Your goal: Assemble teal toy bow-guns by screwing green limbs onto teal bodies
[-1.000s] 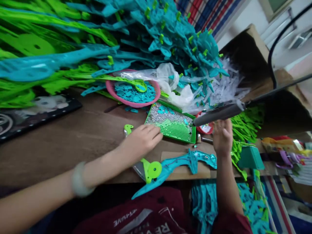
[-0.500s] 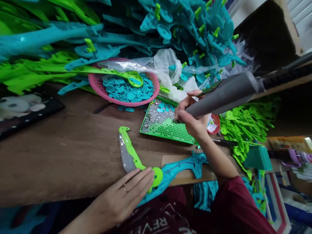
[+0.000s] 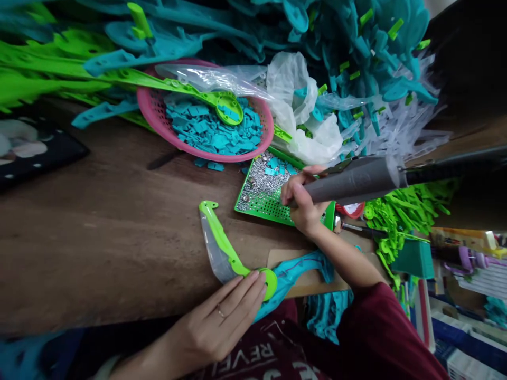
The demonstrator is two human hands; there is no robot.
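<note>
My left hand (image 3: 224,316) lies over a lime-green plastic arm (image 3: 217,240), its fingers straight, together and pressed on the arm beside its round disc end (image 3: 270,284); the thumb is hidden. A clear plastic blade (image 3: 216,257) runs along the arm. The disc sits on a long turquoise plastic piece (image 3: 303,266) at the table's front edge. My right hand (image 3: 304,203) is closed around a grey electric screwdriver (image 3: 352,182) with a black cable. I hold it above the green perforated tray (image 3: 273,215); its tip is hidden.
Small screws (image 3: 261,182) lie in the tray. Behind it stands a pink basket (image 3: 152,113) of small turquoise pieces (image 3: 222,137). Turquoise parts (image 3: 245,31) pile up at the back. Lime-green parts (image 3: 407,206) and a dark green box (image 3: 414,258) are at right.
My view has shifted, so the green arm appears a little further right. The screwdriver has tilted nearer level and sits slightly lower. My left hand stays on the green arm.
</note>
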